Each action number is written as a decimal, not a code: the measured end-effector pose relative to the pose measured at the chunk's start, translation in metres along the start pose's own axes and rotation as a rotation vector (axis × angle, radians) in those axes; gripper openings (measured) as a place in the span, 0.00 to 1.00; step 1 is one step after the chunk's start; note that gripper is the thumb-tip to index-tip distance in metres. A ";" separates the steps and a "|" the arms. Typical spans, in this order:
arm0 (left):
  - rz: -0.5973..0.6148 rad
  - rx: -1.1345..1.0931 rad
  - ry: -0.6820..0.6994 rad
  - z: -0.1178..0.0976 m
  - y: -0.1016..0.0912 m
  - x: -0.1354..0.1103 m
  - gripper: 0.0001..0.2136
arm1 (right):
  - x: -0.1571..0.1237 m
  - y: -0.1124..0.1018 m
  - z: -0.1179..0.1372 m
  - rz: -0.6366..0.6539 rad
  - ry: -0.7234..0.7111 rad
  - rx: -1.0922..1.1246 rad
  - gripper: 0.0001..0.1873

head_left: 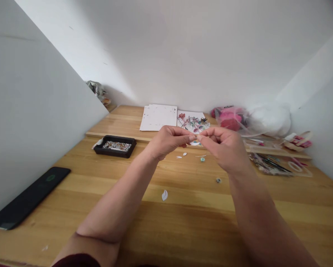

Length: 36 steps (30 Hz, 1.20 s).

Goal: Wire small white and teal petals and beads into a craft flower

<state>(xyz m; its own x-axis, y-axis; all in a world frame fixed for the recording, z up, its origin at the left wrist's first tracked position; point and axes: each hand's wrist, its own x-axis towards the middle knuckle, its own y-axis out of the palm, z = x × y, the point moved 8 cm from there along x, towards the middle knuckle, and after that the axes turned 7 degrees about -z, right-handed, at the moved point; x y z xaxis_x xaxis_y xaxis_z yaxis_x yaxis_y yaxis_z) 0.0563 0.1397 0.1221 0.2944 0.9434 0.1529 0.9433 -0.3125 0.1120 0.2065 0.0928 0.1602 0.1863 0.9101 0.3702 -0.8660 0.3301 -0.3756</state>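
Note:
Both hands meet fingertip to fingertip above the middle of the wooden table (183, 207). My left hand (172, 139) is closed in a pinch of thumb and forefinger. My right hand (223, 146) pinches right beside it, thumb against forefinger. Whatever is between the fingertips is too small to make out. Below them on the wood lie small white cut pieces (185, 154), a thin white strip (201, 155) and a small green bead-like spool (202, 160). A white leaf-shaped piece (164, 195) with a dark line lies nearer to me, and a small dark-centred round thing (218, 180) sits below my right hand.
At the left stand a black tray (114, 152) of beads and a black phone (29, 198). On the raised back ledge are white sheets (159, 118), a sheet with colourful flower pieces (192, 120) and plastic bags (269, 118). A clear tray of tools (277, 165) lies at the right.

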 end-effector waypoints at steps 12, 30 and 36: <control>-0.022 -0.005 0.045 -0.003 0.003 -0.001 0.12 | 0.001 0.001 -0.003 -0.011 -0.008 0.014 0.07; -0.107 0.081 0.052 -0.007 -0.004 -0.002 0.12 | 0.003 0.005 -0.006 0.033 -0.040 0.092 0.09; -0.095 0.123 0.051 -0.006 -0.003 -0.002 0.12 | 0.004 0.004 -0.007 0.016 -0.049 0.062 0.10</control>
<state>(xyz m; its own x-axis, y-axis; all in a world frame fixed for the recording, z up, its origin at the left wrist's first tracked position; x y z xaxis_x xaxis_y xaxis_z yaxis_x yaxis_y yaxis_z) 0.0520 0.1381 0.1274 0.1977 0.9601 0.1978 0.9791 -0.2031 0.0076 0.2071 0.0992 0.1539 0.1508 0.9013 0.4061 -0.8959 0.2983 -0.3292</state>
